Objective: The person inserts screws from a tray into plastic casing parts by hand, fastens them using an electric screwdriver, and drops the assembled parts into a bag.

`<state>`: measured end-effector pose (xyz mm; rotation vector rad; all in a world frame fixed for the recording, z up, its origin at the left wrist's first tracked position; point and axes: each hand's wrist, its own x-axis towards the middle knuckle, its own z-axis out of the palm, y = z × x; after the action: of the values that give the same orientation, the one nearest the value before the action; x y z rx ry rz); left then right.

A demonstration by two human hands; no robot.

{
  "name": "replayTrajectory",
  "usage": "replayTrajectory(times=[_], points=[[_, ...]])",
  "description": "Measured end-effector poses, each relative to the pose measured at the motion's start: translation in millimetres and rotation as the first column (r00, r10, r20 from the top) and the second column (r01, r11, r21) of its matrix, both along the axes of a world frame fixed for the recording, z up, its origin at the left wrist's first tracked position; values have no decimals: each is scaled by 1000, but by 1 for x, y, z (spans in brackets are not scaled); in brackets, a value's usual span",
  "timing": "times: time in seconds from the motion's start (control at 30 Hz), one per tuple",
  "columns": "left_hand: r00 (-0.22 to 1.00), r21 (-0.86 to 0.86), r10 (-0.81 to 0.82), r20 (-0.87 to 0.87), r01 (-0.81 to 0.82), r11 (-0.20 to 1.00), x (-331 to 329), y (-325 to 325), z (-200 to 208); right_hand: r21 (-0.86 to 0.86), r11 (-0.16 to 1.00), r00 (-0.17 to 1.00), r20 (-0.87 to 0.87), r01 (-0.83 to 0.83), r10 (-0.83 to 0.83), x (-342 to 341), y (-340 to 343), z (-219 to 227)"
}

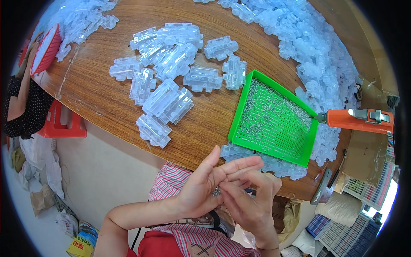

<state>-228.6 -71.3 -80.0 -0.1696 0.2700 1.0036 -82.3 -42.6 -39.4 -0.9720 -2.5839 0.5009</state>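
Evidently metal pieces (pixel 217 191) in open left hand (pixel 198 192); right hand (pixel 252 200) half-closed alongside, contents unclear.

Your left hand (pixel 197 188) is palm-up with small metal pieces (pixel 217 191) in it, right hand (pixel 252 201) against it. Green tray (pixel 269 151) sits ahead, clear plastic parts (pixel 175 60) left of it, orange tool (pixel 359 121) right.

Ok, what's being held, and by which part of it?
Small metal pieces rest in the left grip, on its palm. Whether the right grip pinches one, and by which part, can't be told.
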Motion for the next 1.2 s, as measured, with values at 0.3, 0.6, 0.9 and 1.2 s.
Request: replayTrajectory(times=[0.3,0.6,0.9,1.2], points=[[994,-92,-86,-65,80,993,0,-3,1,-205,971,979,-133,125,-155,5,5,-5],[983,-85,-109,-149,97,992,4,-15,-13,-132,951,919,-250,278,-303,14,9,-10],[889,-100,-48,-456,3,995,6,-20,-18,-23,982,981,-41,190,-191,2,14,-3],[922,-345,-30,-385,-114,932,-18,-23,-7,-55,974,960,-167,221,-227,-11,33,-43]])
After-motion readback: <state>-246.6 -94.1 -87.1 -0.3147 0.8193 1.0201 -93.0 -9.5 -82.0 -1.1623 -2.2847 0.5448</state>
